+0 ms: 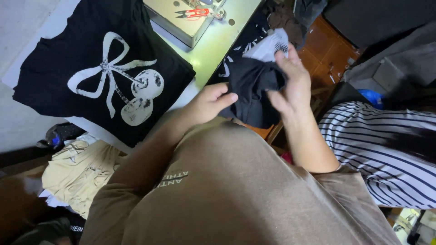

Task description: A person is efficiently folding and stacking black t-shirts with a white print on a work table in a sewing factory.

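- Pale green and glossy, the desk [213, 50] runs away from us at the top of the view, in a dim work room with an orange-brown floor showing at the right.
- We see the black garment [254, 88] bunched up between both hands, held in the air past the near edge of the desk, not lying on it.
- Our left hand [210, 102] pinches the lower left side of the bundle with thumb and fingers closed on the cloth.
- Our right hand [293, 79] grips it from the right and from above, the fingers curled into the folds.
- The bundle hangs a little downward to the right, and both hands are touching it, so neither one is nearer.
- A white cloth piece [271, 45] sits just behind the bundle, touching it; we cannot tell if it is part of the same garment.
- On the desk to the left lies a flat black shirt with a white bow print [109, 68], well apart from the hands.
- Further back rests a metal block with small red snips [196, 12] on it.
- Beige cloth [77, 172] is piled low at the left.
- A person in a striped top [377, 145] is at the right, cut off by the frame.
- Our brown shirt [236, 190] hides what is under the hands.
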